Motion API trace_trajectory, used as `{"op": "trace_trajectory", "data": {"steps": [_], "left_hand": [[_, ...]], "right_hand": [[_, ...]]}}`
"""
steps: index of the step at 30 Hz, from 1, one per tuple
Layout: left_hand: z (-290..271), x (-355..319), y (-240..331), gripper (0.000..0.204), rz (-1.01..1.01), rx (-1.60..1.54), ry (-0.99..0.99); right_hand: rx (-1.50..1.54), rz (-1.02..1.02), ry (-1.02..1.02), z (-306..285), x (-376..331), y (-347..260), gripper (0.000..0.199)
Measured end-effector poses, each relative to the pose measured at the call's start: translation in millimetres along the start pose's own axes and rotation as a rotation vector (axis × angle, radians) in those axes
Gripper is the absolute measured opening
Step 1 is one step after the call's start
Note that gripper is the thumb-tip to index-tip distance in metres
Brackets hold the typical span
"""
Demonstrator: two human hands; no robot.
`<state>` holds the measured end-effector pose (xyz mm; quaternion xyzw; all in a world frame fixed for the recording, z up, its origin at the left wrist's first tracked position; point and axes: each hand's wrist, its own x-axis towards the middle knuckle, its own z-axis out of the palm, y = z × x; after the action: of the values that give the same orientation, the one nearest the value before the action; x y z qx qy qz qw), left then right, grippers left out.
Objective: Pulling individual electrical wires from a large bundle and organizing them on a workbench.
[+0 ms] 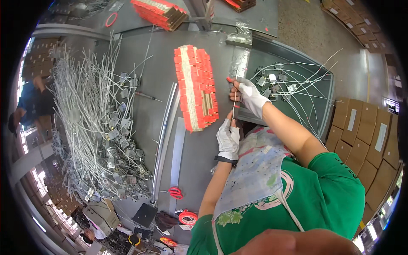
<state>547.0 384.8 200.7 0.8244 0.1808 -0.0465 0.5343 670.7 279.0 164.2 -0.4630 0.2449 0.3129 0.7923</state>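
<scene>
Holding thin wire (233, 109) w/ L hand (228, 138) & R hand (253, 98), fingers pinched closed.

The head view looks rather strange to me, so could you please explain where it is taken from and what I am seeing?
There is no machine here: a person works with their own two hands. The camera sits on their head and looks down; its fisheye lens bends straight edges near the rim.

The left hand and right hand wear white gloves that leave some fingertips bare. Between them they hold a thin pale strand, apparently a wire.

On the grey work surface lie a block covered in red pieces, a large heap of wires with small metal parts, and red-handled scissors. To the right, a tray holds more wires with metal parts.
</scene>
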Motion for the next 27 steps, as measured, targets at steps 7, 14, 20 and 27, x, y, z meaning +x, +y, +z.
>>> {"op": "trace_trajectory", "data": {"steps": [7,14,20,27], "left_hand": [[14.8,-0.9,-6.4,0.031,-0.001,0.052,-0.042],[21.2,-0.4,-18.8,0.029,0.09,0.137,0.049],[19.1,-4.4,-14.9,0.029,0.048,0.113,-0.023],[2.1,-18.9,5.6,0.031,0.102,-0.133,0.036]], "right_hand": [[-0.296,-0.171,0.142,-53.3,-28.2,24.1,0.028],[-0.09,0.096,-0.049,-35.1,-49.9,35.2,0.018],[-0.177,0.104,-0.069,-34.8,-44.0,36.9,0.02],[-0.151,0.102,-0.174,-8.0,-65.8,14.2,0.021]]}}
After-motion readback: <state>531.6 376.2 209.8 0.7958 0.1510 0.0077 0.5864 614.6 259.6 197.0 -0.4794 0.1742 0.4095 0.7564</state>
